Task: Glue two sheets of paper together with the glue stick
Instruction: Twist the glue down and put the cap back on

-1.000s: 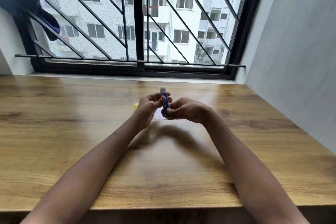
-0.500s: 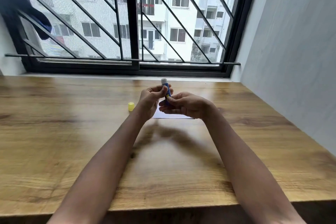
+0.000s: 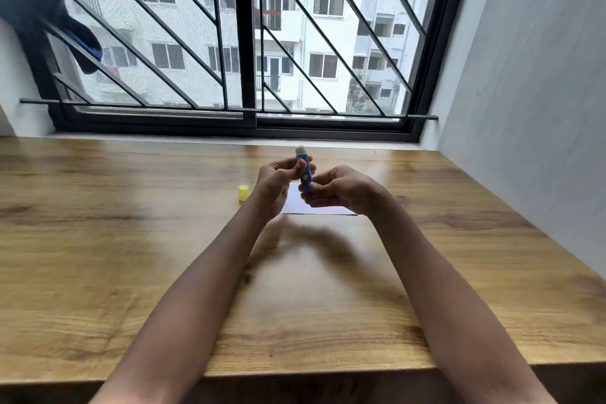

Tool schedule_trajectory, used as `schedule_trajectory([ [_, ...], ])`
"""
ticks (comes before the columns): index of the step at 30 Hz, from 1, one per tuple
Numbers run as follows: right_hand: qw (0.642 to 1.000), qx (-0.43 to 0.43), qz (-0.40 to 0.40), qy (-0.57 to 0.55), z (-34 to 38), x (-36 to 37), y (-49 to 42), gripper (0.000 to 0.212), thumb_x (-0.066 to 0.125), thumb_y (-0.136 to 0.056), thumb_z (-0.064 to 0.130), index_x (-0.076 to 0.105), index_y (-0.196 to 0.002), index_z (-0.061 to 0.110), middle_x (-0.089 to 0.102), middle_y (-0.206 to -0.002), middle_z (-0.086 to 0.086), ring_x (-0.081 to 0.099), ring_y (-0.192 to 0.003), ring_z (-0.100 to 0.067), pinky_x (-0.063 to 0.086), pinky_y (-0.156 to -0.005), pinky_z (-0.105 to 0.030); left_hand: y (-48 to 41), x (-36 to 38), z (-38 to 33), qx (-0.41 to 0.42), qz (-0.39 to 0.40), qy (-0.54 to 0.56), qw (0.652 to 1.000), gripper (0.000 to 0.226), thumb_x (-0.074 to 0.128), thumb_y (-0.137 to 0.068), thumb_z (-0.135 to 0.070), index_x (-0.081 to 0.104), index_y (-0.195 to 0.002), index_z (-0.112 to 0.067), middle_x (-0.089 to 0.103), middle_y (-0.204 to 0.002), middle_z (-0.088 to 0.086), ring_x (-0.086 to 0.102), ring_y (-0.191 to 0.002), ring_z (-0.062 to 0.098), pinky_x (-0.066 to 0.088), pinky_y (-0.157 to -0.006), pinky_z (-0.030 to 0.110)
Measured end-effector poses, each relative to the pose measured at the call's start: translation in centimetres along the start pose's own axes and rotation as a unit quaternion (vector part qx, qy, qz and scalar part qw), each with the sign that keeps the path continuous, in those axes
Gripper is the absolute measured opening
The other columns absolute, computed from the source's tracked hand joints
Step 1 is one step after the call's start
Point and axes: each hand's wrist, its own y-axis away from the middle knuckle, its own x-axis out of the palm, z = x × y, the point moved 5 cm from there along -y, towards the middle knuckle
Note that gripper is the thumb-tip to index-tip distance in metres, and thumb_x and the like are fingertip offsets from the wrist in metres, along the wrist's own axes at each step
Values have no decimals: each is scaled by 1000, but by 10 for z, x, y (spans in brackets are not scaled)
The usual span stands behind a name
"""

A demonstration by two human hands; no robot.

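Spanning the view, a glossy brown wood-grain worktop (image 3: 98,256) meets a black-framed window with diagonal bars (image 3: 244,43) at the rear and a pale grey wall (image 3: 524,75) at right. Above a white paper sheet (image 3: 314,209), the left hand (image 3: 275,184) pinches the upper barrel of an upright, uncapped blue glue stick (image 3: 305,170); the right hand (image 3: 341,190) pinches its base. A small yellow plastic cap (image 3: 243,192) stands just left of the sheet.

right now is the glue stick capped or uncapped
Uncapped: the glue stick shows a bare whitish tip, and a yellow cap sits apart from it on the table.
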Motion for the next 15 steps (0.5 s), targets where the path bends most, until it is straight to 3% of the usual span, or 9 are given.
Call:
schedule_trajectory([
  [3, 993, -9, -90, 71, -1, 1, -1, 23, 66, -82, 1, 65, -101, -12, 61, -66, -12, 60, -48, -8, 56, -55, -17, 1, -1, 1, 7, -13, -30, 999, 8, 57, -84, 2, 65, -87, 1, 71, -63, -3, 67, -66, 8, 54, -68, 18],
  [6, 977, -24, -155, 146, -2, 2, -4, 16, 77, -74, 14, 68, -79, 2, 62, -63, -10, 61, -52, -13, 57, -57, -23, 1, -4, 1, -1, -37, -24, 999, 8, 58, -84, 3, 65, -87, 2, 70, -60, -5, 65, -68, 10, 54, -68, 20],
  [11, 999, -2, 34, -7, -4, 15, -5, 17, 52, -94, 17, 63, -89, 5, 64, -82, -11, 67, -69, -13, 57, -72, -23, -1, -7, -4, -4, -32, 4, 999, 9, 58, -85, 1, 65, -82, -3, 70, -61, -3, 63, -73, 14, 52, -70, 21],
  [13, 998, 5, 46, -37, -3, 13, -3, 22, 49, -95, 16, 65, -93, 1, 70, -78, -9, 69, -69, -10, 58, -72, -22, -1, -6, -4, -3, -29, -2, 1000, 8, 59, -84, 0, 66, -82, -4, 71, -62, -3, 65, -71, 13, 51, -72, 20],
  [15, 1000, 2, -11, 15, -3, 8, -1, 23, 58, -91, 18, 67, -96, -2, 71, -72, -6, 67, -61, -7, 57, -63, -17, 0, -4, -3, 2, -33, -15, 999, 8, 59, -84, 0, 66, -81, -4, 71, -62, -3, 66, -68, 11, 52, -71, 20],
])
